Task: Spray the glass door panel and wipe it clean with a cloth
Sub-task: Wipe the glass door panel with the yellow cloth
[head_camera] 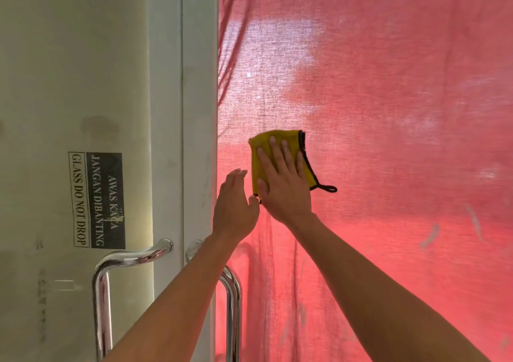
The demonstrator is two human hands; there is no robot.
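The glass door panel (388,111) fills the right side, with a red curtain showing behind it and pale smears on the glass. A folded yellow cloth (261,150) with a black edge and hanging loop lies flat against the glass. My right hand (286,184) presses it there with straight, spread fingers. Just left of it, my left hand (234,206) is raised with its fingers straight and together, holding nothing; whether it touches the glass I cannot tell. No spray bottle is in view.
The neighbouring panel (83,84) on the left carries a black-and-white warning sticker (97,200). Two chrome pull handles (111,273) (231,306) stand either side of the white door frame (200,111), below my arms.
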